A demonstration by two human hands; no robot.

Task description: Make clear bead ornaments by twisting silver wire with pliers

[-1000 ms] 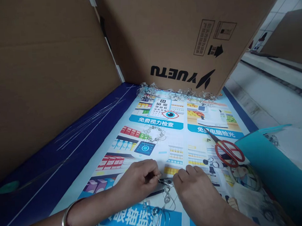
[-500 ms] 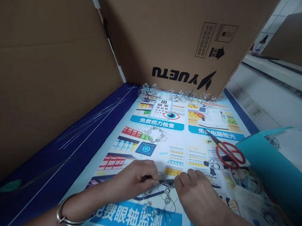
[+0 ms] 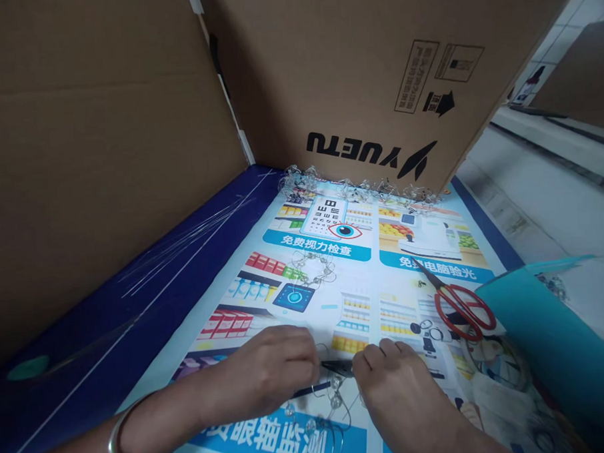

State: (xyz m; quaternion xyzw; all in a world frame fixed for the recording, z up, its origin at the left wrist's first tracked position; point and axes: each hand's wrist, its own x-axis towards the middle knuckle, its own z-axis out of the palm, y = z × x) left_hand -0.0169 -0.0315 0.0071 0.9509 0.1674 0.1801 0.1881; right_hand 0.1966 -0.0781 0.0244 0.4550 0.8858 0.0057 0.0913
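My right hand (image 3: 399, 386) is wrapped round a pair of small pliers (image 3: 341, 368), whose jaws point left. At the jaw tips, my left hand (image 3: 282, 361) is closed in a pinch, its back turned up. What lies between its fingertips is hidden, though thin wire shows beside them. Below the pliers hangs a piece of looped wire with clear beads (image 3: 335, 401), reaching down to the bottom edge of the view. A finished-looking ring of beaded wire (image 3: 314, 267) lies flat on the printed sheet farther off.
Red-handled scissors (image 3: 463, 309) lie at the right, near a blue box (image 3: 541, 316). A row of beaded wire pieces (image 3: 360, 189) runs along the foot of the cardboard wall (image 3: 375, 63). Loose straight strands (image 3: 183, 245) lie at the left. A wire coil (image 3: 498, 361) sits right.
My left hand has rolled over, so its back faces up and the thumb is hidden. The pliers' jaws have turned slightly and stay beside its fingertips. The right hand keeps its grip.
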